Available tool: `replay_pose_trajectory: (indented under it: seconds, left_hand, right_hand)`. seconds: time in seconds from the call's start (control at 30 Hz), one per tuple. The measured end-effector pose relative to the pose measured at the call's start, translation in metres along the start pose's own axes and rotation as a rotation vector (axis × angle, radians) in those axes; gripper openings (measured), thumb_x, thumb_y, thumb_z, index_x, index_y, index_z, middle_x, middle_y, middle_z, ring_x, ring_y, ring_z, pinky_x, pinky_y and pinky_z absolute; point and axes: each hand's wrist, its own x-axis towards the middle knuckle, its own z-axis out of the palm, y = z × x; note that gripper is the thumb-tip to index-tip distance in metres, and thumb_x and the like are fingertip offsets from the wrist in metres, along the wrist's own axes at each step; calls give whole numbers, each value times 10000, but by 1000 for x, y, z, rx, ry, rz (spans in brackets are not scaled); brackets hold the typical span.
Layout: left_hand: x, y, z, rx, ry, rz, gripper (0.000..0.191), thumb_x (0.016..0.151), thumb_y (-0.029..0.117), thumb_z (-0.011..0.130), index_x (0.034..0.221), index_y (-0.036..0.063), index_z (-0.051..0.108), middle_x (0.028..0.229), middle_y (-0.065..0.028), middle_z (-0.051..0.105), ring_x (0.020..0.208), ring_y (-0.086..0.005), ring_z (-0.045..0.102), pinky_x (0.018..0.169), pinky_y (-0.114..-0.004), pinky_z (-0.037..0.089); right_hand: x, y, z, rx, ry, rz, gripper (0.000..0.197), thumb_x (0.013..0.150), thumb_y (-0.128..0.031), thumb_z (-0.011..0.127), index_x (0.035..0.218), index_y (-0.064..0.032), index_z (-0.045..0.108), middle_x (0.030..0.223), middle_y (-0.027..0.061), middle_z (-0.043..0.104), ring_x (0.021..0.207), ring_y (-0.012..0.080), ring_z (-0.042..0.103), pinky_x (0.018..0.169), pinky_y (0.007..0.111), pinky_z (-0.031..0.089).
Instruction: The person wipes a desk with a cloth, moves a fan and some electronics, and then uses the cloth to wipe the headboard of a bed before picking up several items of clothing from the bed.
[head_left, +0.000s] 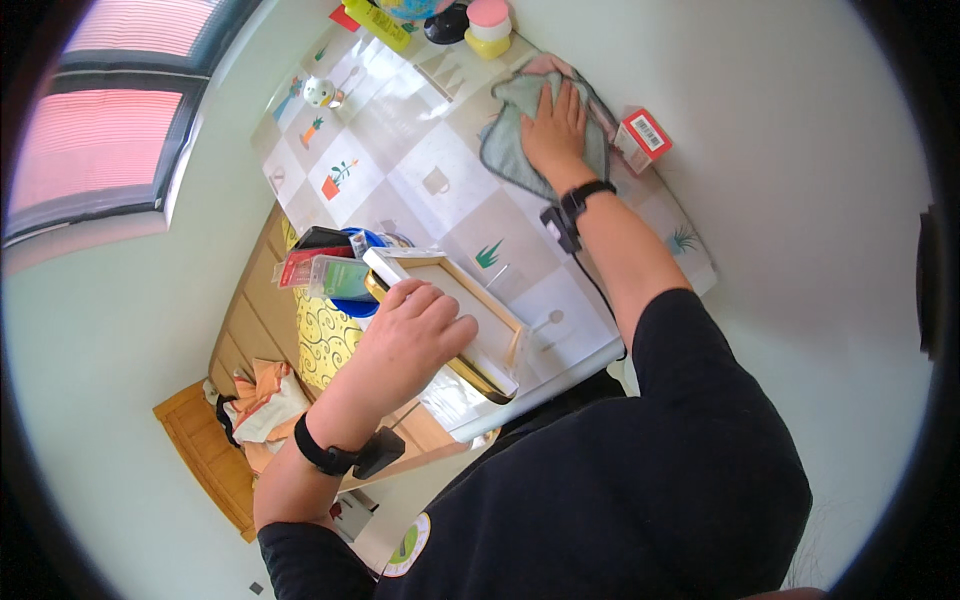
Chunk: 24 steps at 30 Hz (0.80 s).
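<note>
My left hand (420, 330) grips the edge of a white-edged wooden frame (491, 304), tilted over the near left edge of the table, along with a gold-and-black edged flat object (480, 381). What its fingertips touch underneath is hidden. Flat on a grey-green cloth (514, 146), my right hand (559, 135) presses down with its fingers slightly spread. The cloth lies towards the table's right side, and a pinkish layer shows beyond it. Under both hands is a table (442, 180) with a checked, plant-patterned cover.
A red and white box (645, 139) stands by the wall, right of the cloth. Jars (489, 30), a yellow-green tube (379, 24) and a duck-like figurine (322, 93) stand farther off. Left of the frame, a blue container (356, 307) holds plastic packages (341, 279). Black devices are strapped to both wrists.
</note>
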Motion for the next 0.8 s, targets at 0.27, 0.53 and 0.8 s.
replay_pose_trajectory:
  seconds: [0.27,0.53,0.8]
  left_hand:
    - [-14,-1,2,0,4,-3,170,725,84,560,891,110,536,865,-36,528,933,-215,528,912,-379,381]
    - [-3,-7,-2,-2,-13,7,178,736,108,555,912,130,541,868,-21,520,936,-192,523,932,-367,370]
    - [-10,-10,-6,-7,-71,-27,178,750,127,547,928,142,550,884,-16,524,957,-187,518,934,-363,365]
  right_hand:
    - [-32,-3,4,-42,18,-33,674,878,-391,474,1399,-6,288,1470,245,177,1373,373,143,1108,479,120]
    - [37,-7,7,-72,15,-115,631,877,-390,474,1399,-69,322,1471,178,226,1366,325,184,1101,454,165]
    - [18,-62,29,-19,-128,-375,637,882,-392,476,1410,-80,302,1481,174,213,1384,299,157,1124,432,108]
